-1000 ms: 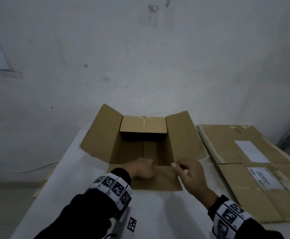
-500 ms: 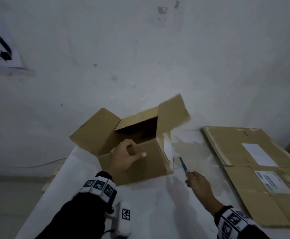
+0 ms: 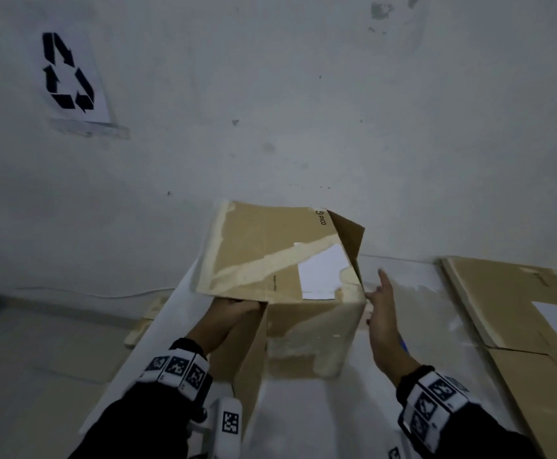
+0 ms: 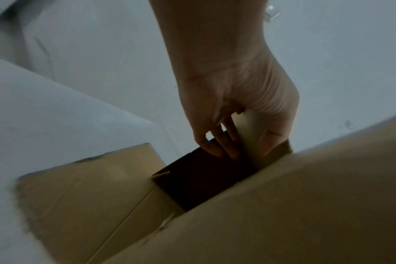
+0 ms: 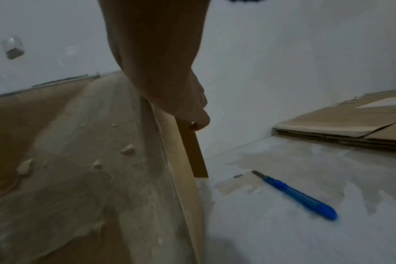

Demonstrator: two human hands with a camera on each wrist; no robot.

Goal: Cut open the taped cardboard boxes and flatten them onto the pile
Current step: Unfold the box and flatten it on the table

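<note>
A brown cardboard box point(image 3: 270, 256) stands tipped on the white table point(image 3: 320, 419), with its taped face and white label turned up toward me. My left hand point(image 3: 234, 309) grips the box's left wall, fingers point(image 4: 217, 142) inside the dark opening and thumb outside. My right hand point(image 3: 381, 303) lies with straight fingers against the box's right corner edge point(image 5: 188, 142) and holds nothing. A blue utility knife point(image 5: 298, 195) lies on the table right of the box with its blade out. The pile of flattened boxes point(image 3: 518, 309) rests at the table's right end.
The wall stands right behind the table, with a recycling sign point(image 3: 68, 74) at upper left. Cardboard scraps point(image 3: 144, 323) lie on the floor left of the table. A white marker-tagged device point(image 3: 229, 422) sits at the near edge by my left wrist.
The box has been rolled from open-side-up to taped face up. My right hand has left the blue knife on the table and come against the box's right corner.
</note>
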